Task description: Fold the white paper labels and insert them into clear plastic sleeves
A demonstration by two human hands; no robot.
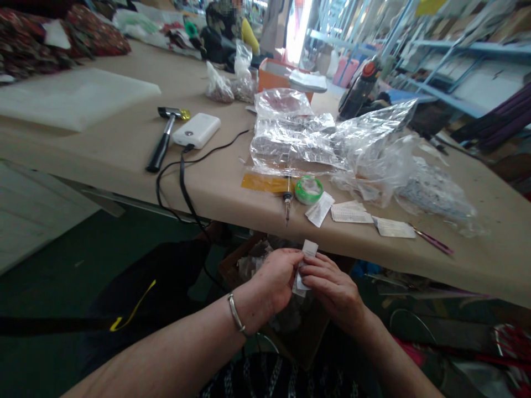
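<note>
Pinched between the fingers of the left hand (274, 279) and the right hand (334, 284), the small white slips (310, 249) are just off the front edge of the bench (224, 202). It should work best to hold them softly by the sides, keep them flat, and stay clear of the pointed tool (287, 200) whose thin tip faces that edge.
</note>
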